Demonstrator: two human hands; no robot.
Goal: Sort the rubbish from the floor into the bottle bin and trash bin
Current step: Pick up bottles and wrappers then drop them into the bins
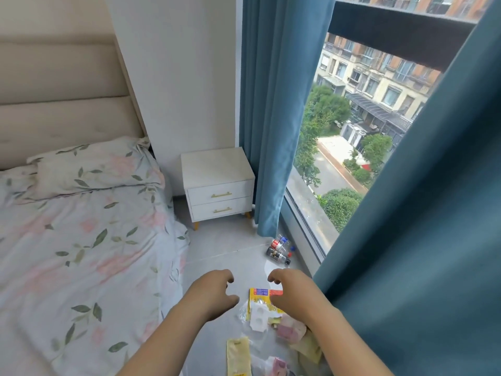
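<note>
Yellow wrappers (256, 301) litter floor (222, 245) below right hand (294, 295); bottles (280, 249) farther off by window (339, 164). That and left hand (214, 291) hover loosely curled, empty. Risk: mis-sorting (no bins in sight), thin film slipping.

Teal curtains (271, 118), white nightstand (218, 183) with gold handles, pink-and-green floral bedding (81, 240), yellow wrapper (260, 297) on grey floor (225, 245)

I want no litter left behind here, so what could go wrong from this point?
The bottles lie on their sides near the window; a nudge might roll them behind the blue curtain. The clear plastic beside the yellow wrapper is hard to see on the pale floor and could be missed. No bin is in view, so loose pieces may drop while carried.
</note>
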